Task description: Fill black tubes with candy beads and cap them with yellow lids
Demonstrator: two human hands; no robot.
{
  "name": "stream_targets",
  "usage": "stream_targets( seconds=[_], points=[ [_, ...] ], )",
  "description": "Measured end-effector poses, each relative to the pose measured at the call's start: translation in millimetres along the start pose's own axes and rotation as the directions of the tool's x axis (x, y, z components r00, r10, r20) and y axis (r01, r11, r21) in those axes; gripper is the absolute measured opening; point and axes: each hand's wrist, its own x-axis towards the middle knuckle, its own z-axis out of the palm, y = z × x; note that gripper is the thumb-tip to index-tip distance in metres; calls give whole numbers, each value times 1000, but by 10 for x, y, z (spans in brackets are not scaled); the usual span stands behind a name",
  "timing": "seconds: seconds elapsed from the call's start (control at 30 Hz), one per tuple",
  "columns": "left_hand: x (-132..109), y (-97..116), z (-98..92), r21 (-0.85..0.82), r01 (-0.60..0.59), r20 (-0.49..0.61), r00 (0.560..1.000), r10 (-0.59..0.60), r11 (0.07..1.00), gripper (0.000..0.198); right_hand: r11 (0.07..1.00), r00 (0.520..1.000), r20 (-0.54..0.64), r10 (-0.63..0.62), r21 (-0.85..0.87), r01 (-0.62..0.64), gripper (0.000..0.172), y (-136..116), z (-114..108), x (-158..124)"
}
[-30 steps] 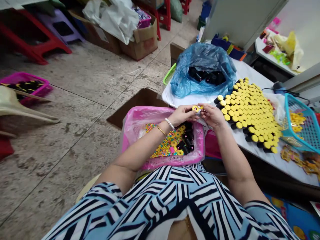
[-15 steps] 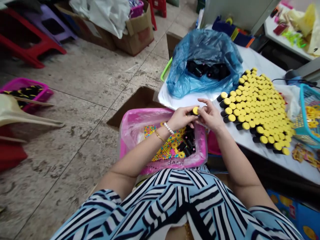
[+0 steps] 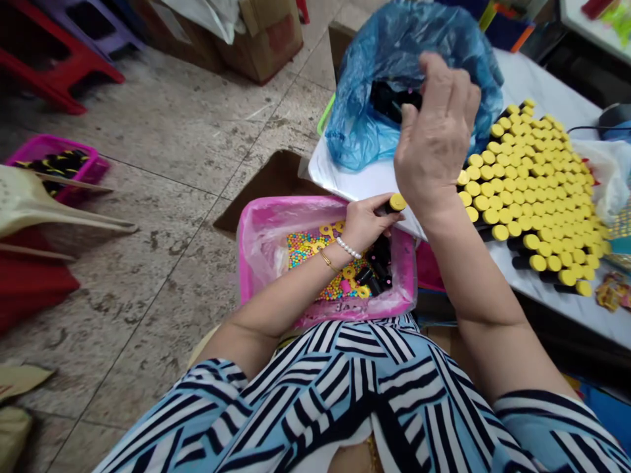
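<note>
My left hand [image 3: 365, 225], with a pearl bracelet at the wrist, grips a small black bottle with a yellow cap [image 3: 397, 202] above the bin's far right corner. My right hand [image 3: 438, 128] is raised in front of the blue plastic bag [image 3: 362, 141], fingers apart and nothing visible in them. Inside that bag lie black bottles [image 3: 387, 102], partly hidden by the hand. Below my left hand, the pink bin [image 3: 244, 253] is lined with clear plastic. It contains colourful beads [image 3: 300, 246], yellow ring-ended pieces [image 3: 363, 292] and more black bottles [image 3: 373, 284].
Many yellow-capped black bottles [image 3: 547, 190] stand packed together on the white table [image 3: 557, 85] to the right. An open cardboard box [image 3: 261, 190] is behind the bin. At left are a magenta basket [image 3: 101, 172], a beige stool [image 3: 29, 203] and a red stool [image 3: 54, 69].
My right hand has left the capped bottle and moved up and right to the blue bag. The bottle stays in my left hand. The view has shifted slightly downward.
</note>
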Motion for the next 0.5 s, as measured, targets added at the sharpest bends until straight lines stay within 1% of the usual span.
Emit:
stream_targets(
  seconds=[0.07, 0.1, 0.13, 0.17, 0.2, 0.27, 0.3, 0.33, 0.37, 0.43, 0.5],
  points=[
    [23, 9, -1, 95, 2, -28, 1000, 1, 995, 7, 993, 989, 112, 97, -74, -89, 60, -78, 205, -3],
    [42, 11, -4, 132, 6, -34, 999, -2, 991, 6, 989, 974, 183, 133, -93, -118, 65, -91, 320, -45],
    [62, 11, -8, 156, 15, -38, 999, -9, 988, 10, 988, 958, 248, 143, -100, -121, 68, -86, 429, -101],
    [79, 10, -13, 170, 25, -36, 999, -19, 985, 12, 990, 947, 296, 125, -93, -102, 70, -66, 524, -157],
    [90, 10, -19, 176, 34, -34, 999, -29, 984, 12, 994, 944, 315, 103, -71, -85, 72, -34, 600, -205],
    [96, 13, -28, 176, 37, -37, 999, -31, 984, 10, 994, 951, 296, 93, 24, -105, 72, 64, 684, -253],
    [92, 15, -31, 156, 31, -28, 999, -27, 987, 10, 985, 952, 286, 104, 105, -139, 70, 125, 690, -255],
    [86, 15, -32, 114, 24, -10, 1000, -23, 993, 14, 961, 951, 286, 120, 206, -183, 65, 190, 669, -250],
    [80, 13, -30, 60, 15, 14, 1000, -15, 998, 23, 921, 948, 288, 133, 317, -225, 60, 256, 622, -246],
    [69, -2, -21, -30, -9, 46, 999, 10, 1000, 38, 814, 946, 275, 173, 500, -294, 51, 381, 457, -284],
    [61, -24, -8, -56, -34, 37, 999, 36, 998, 45, 735, 941, 229, 247, 589, -336, 45, 474, 235, -415]
  ],
)
